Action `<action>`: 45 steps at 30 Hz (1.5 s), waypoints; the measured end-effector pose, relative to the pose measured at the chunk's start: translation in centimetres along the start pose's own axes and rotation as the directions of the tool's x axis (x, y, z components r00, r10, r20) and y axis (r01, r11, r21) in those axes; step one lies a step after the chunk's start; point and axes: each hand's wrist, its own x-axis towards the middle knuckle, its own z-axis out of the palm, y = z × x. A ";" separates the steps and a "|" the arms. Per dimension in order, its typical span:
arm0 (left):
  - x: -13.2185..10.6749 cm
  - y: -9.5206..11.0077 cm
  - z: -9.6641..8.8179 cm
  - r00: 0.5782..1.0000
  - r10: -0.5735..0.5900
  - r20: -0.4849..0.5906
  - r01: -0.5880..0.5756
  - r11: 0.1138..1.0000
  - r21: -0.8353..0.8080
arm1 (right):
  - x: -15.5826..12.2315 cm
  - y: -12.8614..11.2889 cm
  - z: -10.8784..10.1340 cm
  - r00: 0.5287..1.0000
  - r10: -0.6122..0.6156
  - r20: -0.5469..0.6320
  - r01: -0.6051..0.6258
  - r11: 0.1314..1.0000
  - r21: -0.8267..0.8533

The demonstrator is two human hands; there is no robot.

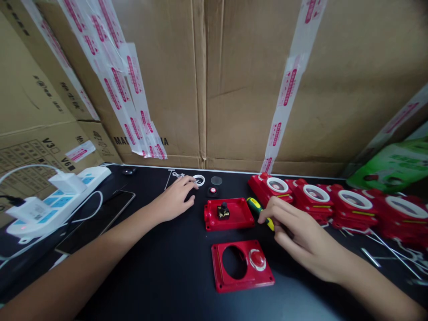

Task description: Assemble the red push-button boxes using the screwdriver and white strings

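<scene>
My left hand [177,198] lies palm down on the black table [160,267], fingers stretched toward a small white ring [199,180] and some bent wire pins [177,174]. My right hand [294,232] is closed round a yellow and green screwdriver [257,207], whose handle end sticks out to the left. Between the hands sits an open red box base [229,214] with a small black and brass part inside. In front of it lies a red cover plate [242,266] with a large round hole and a red button. A small black button part [212,191] and a clear disc [216,180] lie behind the base.
A row of several assembled red boxes [334,200] with round windows runs along the right. Thin metal rods [388,252] lie at the right front. A white power strip [56,200] with chargers and a dark phone [100,218] are on the left. Taped cardboard boxes [234,89] wall the back.
</scene>
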 end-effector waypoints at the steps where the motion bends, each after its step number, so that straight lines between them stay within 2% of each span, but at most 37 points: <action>1: 0.0 0.0 0.0 1.000 0.003 0.001 -0.003 1.000 0.003 | 0.0 0.0 0.0 1.000 0.006 0.008 -0.006 1.000 -0.002; 31: 0.0 0.4 -1.1 1.000 0.012 0.010 -0.014 0.994 0.113 | -0.1 -0.1 0.1 0.999 0.015 0.048 -0.012 0.998 -0.058; 39: 0.3 0.4 -2.0 1.000 -0.024 0.010 0.023 0.996 0.082 | 0.0 -0.8 0.0 0.993 0.049 0.110 -0.042 0.997 -0.067; 42: 0.2 1.8 -3.5 0.999 -0.045 0.009 0.045 0.998 0.052 | 0.1 -1.1 0.4 0.990 0.055 0.128 -0.046 0.996 -0.070; 45: -0.1 5.6 -5.2 0.997 -0.041 0.064 0.041 0.999 -0.007 | 0.2 -0.6 0.8 0.993 0.023 0.120 -0.014 0.997 -0.071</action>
